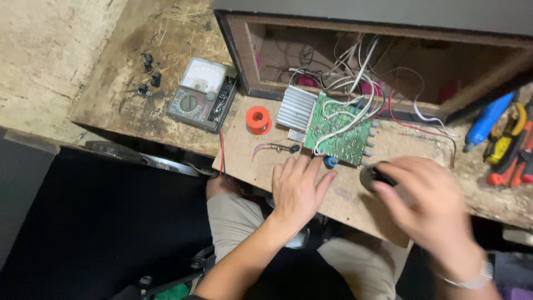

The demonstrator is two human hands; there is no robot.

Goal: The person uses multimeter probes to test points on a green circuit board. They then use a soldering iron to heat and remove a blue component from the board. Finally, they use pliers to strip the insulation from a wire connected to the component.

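Observation:
My left hand (297, 189) lies flat on a brown fibreboard panel (244, 153), fingers spread, fingertips just short of a green circuit board (338, 130) with a ribbed metal heat sink (297, 107) and many white wires. My right hand (427, 203), blurred by motion, grips a small dark round object (373, 175) at the board's near right corner. A small blue part (331, 161) sits at the board's near edge between my hands.
An open wooden speaker box (388, 61) with wiring stands behind. A grey analogue multimeter (201, 93), an orange solder spool (258, 119), black knobs (149, 75) and a small black-tipped wire (280, 147) lie left. Blue, yellow and orange hand tools (502, 139) lie right.

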